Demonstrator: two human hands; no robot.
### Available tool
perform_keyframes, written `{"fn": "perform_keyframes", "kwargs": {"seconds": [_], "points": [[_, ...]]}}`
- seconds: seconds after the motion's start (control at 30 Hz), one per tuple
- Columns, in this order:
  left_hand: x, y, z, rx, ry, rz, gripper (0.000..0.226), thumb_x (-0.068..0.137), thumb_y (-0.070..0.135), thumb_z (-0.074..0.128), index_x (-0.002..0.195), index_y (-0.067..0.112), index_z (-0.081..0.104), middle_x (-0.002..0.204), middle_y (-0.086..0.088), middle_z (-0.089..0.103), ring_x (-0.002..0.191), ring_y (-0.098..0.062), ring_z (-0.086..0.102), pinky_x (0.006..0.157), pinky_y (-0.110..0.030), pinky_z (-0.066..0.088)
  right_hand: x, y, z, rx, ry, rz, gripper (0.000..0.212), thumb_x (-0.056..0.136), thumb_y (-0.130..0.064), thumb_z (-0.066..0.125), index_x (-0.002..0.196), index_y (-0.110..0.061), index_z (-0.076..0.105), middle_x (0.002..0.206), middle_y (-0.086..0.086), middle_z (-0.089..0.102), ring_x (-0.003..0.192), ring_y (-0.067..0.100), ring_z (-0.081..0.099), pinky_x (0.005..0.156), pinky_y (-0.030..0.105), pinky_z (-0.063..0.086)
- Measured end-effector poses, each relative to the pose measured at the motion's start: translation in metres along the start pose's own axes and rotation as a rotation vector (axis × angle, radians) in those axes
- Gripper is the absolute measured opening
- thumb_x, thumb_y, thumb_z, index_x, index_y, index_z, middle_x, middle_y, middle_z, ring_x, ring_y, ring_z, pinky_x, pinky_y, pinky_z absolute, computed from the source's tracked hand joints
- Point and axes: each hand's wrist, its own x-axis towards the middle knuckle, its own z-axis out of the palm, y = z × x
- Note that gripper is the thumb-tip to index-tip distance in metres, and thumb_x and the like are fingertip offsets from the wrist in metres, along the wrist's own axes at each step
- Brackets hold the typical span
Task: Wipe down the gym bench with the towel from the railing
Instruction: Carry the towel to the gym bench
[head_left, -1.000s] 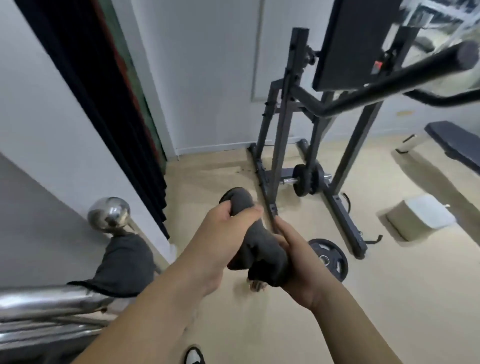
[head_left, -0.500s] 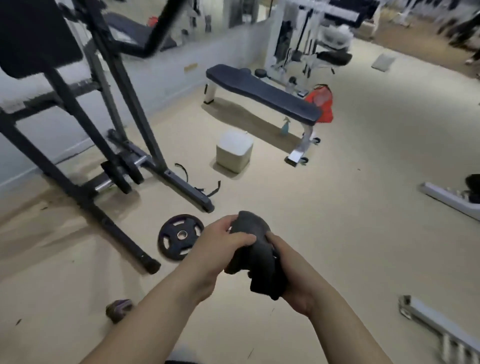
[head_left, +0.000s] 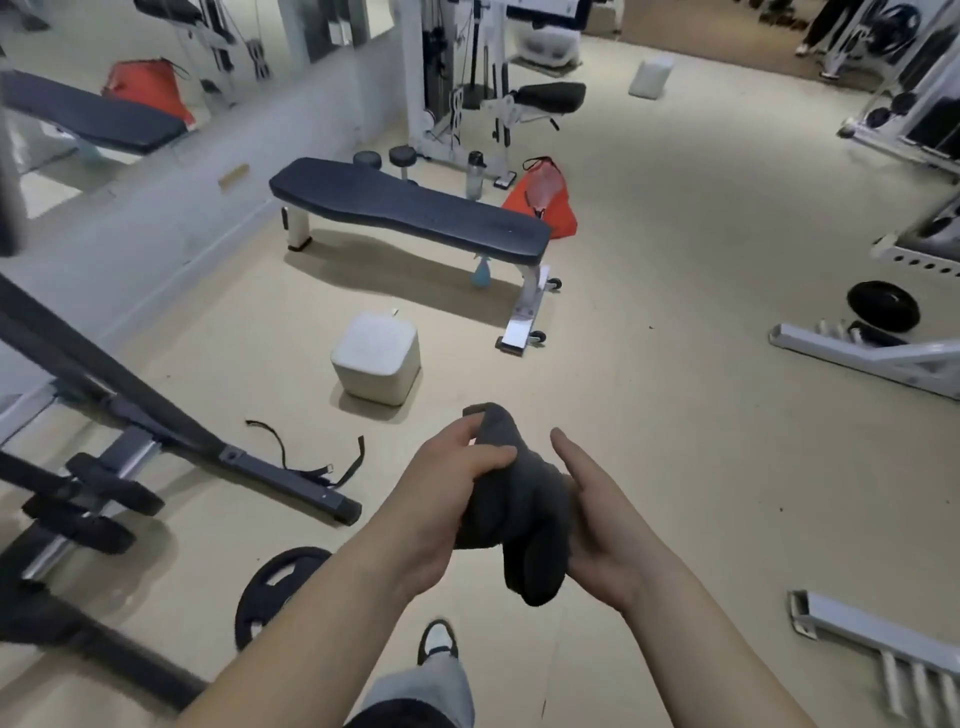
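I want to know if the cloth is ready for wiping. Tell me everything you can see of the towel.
The towel is dark grey, soft cloth by its look, bunched into a thick wad, not spread out. It is held above the floor, short of the bench. The left hand grips its upper end; its lower part droops against the palm of the right hand, whose fingers are hidden behind it.

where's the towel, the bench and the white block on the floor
towel (head_left: 511, 512): head view, middle of the bunched cloth
bench (head_left: 410, 208): head view, middle of the dark pad
white block (head_left: 376, 353): head view, its top face
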Motion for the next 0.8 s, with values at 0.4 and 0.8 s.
{"fn": "perform_keyframes", "kwargs": {"seconds": [0.4, 0.8], "points": [[0.244, 0.152, 0.027, -0.023, -0.135, 0.111, 0.035, 0.1, 0.013, 0.057, 0.131, 0.028, 0.062, 0.123, -0.007, 0.073, 0.114, -0.023, 0.07, 0.087, -0.034, 0.055, 0.149, -0.209, -0.038, -0.214, 0.134, 0.05, 0.064, 0.091, -0.075, 0.048, 0.121, -0.023, 0.073, 0.114, 0.013, 0.078, 0.109, 0.034, 0.074, 0.106, 0.059, 0.048], [0.418, 0.26, -0.043, -0.021, 0.395, 0.135, 0.042, 0.1, 0.012, 0.057, 0.136, 0.033, 0.057, 0.115, -0.001, 0.075, 0.091, -0.012, 0.074, 0.062, -0.016, 0.052, 0.378, -0.434, -0.031, -0.201, -0.134, -0.072, 0.04, 0.099, -0.025, 0.065, 0.131, -0.002, 0.064, 0.131, 0.017, 0.071, 0.125, 0.033, 0.066, 0.114, 0.055, 0.044]]}}
